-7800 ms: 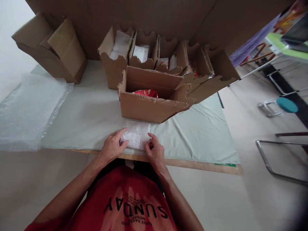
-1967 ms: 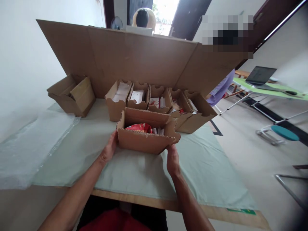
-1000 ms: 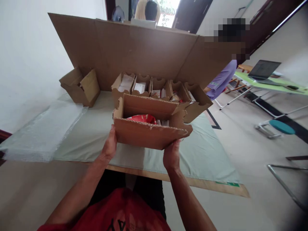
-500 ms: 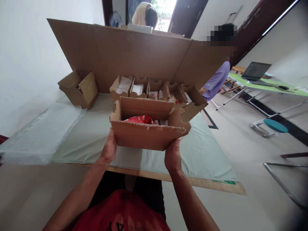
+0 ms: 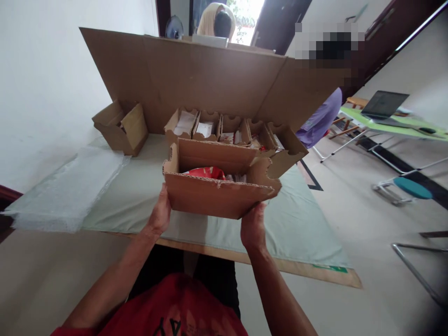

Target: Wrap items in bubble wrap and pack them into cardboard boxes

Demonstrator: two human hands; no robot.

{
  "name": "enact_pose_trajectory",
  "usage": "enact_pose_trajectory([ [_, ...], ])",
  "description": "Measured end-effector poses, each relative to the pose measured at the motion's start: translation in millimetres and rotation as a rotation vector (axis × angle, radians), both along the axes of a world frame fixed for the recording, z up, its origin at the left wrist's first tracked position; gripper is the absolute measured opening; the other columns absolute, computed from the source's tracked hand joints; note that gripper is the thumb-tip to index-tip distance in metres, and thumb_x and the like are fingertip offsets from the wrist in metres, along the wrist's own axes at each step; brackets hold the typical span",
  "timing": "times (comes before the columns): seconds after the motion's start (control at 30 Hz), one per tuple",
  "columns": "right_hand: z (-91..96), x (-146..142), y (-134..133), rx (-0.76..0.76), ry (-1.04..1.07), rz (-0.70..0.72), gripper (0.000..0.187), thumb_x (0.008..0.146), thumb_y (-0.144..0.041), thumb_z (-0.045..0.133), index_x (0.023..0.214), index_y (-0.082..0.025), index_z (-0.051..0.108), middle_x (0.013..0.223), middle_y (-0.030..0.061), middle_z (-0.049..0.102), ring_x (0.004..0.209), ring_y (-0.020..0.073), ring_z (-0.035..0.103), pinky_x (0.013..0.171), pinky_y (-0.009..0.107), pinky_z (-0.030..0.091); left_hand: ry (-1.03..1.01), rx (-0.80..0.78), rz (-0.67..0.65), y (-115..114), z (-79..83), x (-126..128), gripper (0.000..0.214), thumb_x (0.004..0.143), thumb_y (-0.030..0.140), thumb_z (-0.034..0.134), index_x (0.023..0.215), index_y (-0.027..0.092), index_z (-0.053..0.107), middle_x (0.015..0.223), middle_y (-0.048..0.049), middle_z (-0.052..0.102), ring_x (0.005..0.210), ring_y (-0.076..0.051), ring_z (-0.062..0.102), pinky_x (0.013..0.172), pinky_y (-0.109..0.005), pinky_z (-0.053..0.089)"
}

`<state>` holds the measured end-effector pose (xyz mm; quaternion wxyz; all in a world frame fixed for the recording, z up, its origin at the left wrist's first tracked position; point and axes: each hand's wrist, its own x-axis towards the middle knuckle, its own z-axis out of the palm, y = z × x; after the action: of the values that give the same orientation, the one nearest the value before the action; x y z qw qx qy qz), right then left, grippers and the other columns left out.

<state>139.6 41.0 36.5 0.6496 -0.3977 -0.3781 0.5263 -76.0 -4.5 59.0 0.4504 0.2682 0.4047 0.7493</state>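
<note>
Between my two hands I hold an open cardboard box (image 5: 206, 196), raised over the near part of the table and a little tilted. Inside it lie a red packet (image 5: 210, 173) and some small clear-wrapped pieces. My left hand (image 5: 161, 212) grips the box's left end, its fingers partly hidden behind the cardboard. The lower right corner is held by my right hand (image 5: 254, 224), whose fingertips go out of sight under the box. Just behind it stands a row of several open cardboard bins (image 5: 234, 130) with white packets and other small items in them.
A tall cardboard panel (image 5: 210, 74) rises behind the bins. To the left are another open carton (image 5: 122, 128) and a clear plastic sheet (image 5: 66, 186) on the cloth-covered table (image 5: 297, 224). A person in purple (image 5: 320, 119) is at the right, near a green table (image 5: 406, 126) with a laptop.
The whole scene has shifted slightly to the right in view. Both hands keep their hold on the box, which stays nearly at the same place over the table.
</note>
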Motion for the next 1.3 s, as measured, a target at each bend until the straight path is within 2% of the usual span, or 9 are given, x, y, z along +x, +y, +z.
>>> enact_pose_trajectory([
  [0.33,3.8,8,-2,0.005,0.008,-0.035,0.075,0.090,-0.074,0.049,0.144,-0.022,0.058,0.152,0.0043,0.056,0.153,0.0214,0.032,0.128,0.046,0.019,-0.004,-0.045,-0.040,-3,-5.5,11,0.064,0.086,0.073,0.058,0.127,0.026,0.070,0.143,-0.0028,0.065,0.153,-0.028,0.034,0.129,-0.049,0.021],
  [0.47,-3.0,14,-4,-0.006,-0.012,-0.059,0.075,0.091,-0.073,0.049,0.145,-0.022,0.057,0.152,0.0043,0.055,0.154,0.0206,0.030,0.128,0.045,0.021,0.006,-0.047,-0.025,-2,-8.5,14,0.068,0.082,0.077,0.060,0.124,0.025,0.071,0.141,-0.0031,0.066,0.152,-0.030,0.035,0.129,-0.049,0.022],
  [0.67,-17.3,24,-8,-0.035,-0.069,-0.067,0.073,0.093,-0.073,0.045,0.143,-0.022,0.058,0.149,0.0051,0.059,0.152,0.0209,0.036,0.127,0.045,0.024,-0.022,-0.063,-0.063,-1,-10.2,22,0.066,0.082,0.075,0.061,0.122,0.024,0.072,0.134,-0.0040,0.071,0.150,-0.030,0.039,0.129,-0.049,0.022],
  [0.8,-29.7,16,-7,-0.018,-0.088,-0.003,0.071,0.094,-0.072,0.044,0.142,-0.022,0.059,0.147,0.0049,0.061,0.150,0.0204,0.038,0.127,0.045,0.025,-0.079,-0.107,-0.016,-10,-16.9,11,0.065,0.083,0.073,0.061,0.125,0.024,0.071,0.135,-0.0039,0.070,0.150,-0.029,0.038,0.129,-0.047,0.022],
  [0.9,-39.9,-8,4,0.000,-0.094,0.089,0.071,0.093,-0.073,0.045,0.141,-0.023,0.060,0.146,0.0051,0.062,0.148,0.0220,0.041,0.126,0.046,0.027,-0.100,-0.156,0.057,-29,-31.9,-12,0.076,0.073,0.082,0.064,0.123,0.025,0.071,0.133,-0.0054,0.071,0.150,-0.030,0.039,0.127,-0.048,0.026],
  [1.0,-46.3,-51,26,0.044,-0.181,0.284,0.076,0.090,-0.078,0.044,0.138,-0.022,0.063,0.143,0.0068,0.064,0.143,0.0260,0.048,0.123,0.049,0.032,-0.060,-0.198,0.225,-52,-54.7,-44,0.083,0.066,0.087,0.065,0.120,0.024,0.071,0.127,-0.0073,0.073,0.146,-0.032,0.043,0.127,-0.048,0.027],
  [1.17,-37.3,-141,72,0.203,-0.597,0.534,0.095,0.089,-0.086,0.017,0.135,-0.016,0.064,0.139,0.0132,0.065,0.131,0.0302,0.058,0.113,0.048,0.043,0.146,-0.196,0.413,-68,-86.9,-92,0.077,0.072,0.071,0.071,0.131,0.022,0.062,0.127,-0.0089,0.071,0.136,-0.032,0.054,0.123,-0.049,0.033],
  [1.23,-28.4,-173,88,0.249,-0.723,0.574,0.093,0.092,-0.081,0.012,0.132,-0.016,0.065,0.138,0.0145,0.065,0.129,0.0301,0.058,0.111,0.047,0.043,0.213,-0.184,0.489,-65,-90.7,-100,0.079,0.076,0.065,0.070,0.140,0.023,0.053,0.133,-0.0094,0.066,0.134,-0.031,0.055,0.121,-0.049,0.035],
  [1.3,-19.5,-201,99,0.261,-0.788,0.593,0.081,0.098,-0.072,0.017,0.132,-0.016,0.064,0.137,0.0148,0.065,0.130,0.0307,0.057,0.112,0.048,0.041,0.295,-0.171,0.544,-60,-88.2,-100,0.080,0.081,0.060,0.067,0.149,0.025,0.041,0.146,-0.0103,0.057,0.138,-0.030,0.051,0.121,-0.047,0.035],
])
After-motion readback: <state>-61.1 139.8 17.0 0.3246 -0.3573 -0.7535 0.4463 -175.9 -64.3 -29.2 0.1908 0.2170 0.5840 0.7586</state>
